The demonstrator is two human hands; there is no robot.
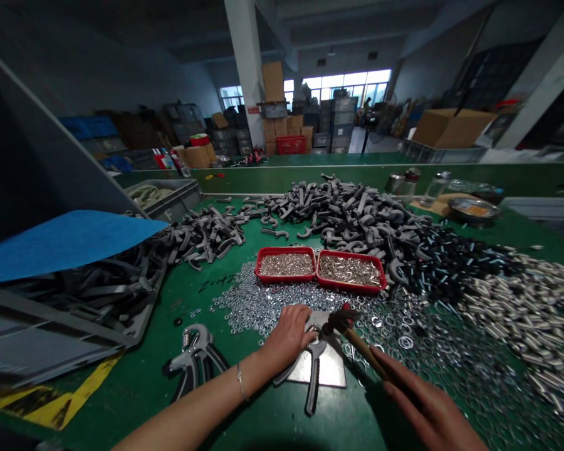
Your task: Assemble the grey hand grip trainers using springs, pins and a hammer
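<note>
My left hand (287, 335) is closed on the spring end of a grey-and-black hand grip exerciser (314, 379), which lies over a flat metal plate (336, 371). Part of the exerciser is hidden under my fingers. In my right hand (427, 401) is a hammer (364, 352), held by its wooden handle. The hammer's head is just over the plate, close beside my left fingertips; whether it touches the exerciser I cannot tell. Another hand grip exerciser (198, 351), with its coil spring showing, lies to the left of my forearm.
Two red trays (352, 288) of small metal pins stand beyond the plate, with loose washers (258, 307) around them. Grey handle parts (352, 213) are heaped behind. Black parts (444, 263) and metal sleeves (521, 300) cover the right. A grey crate (61, 332) flanks the left.
</note>
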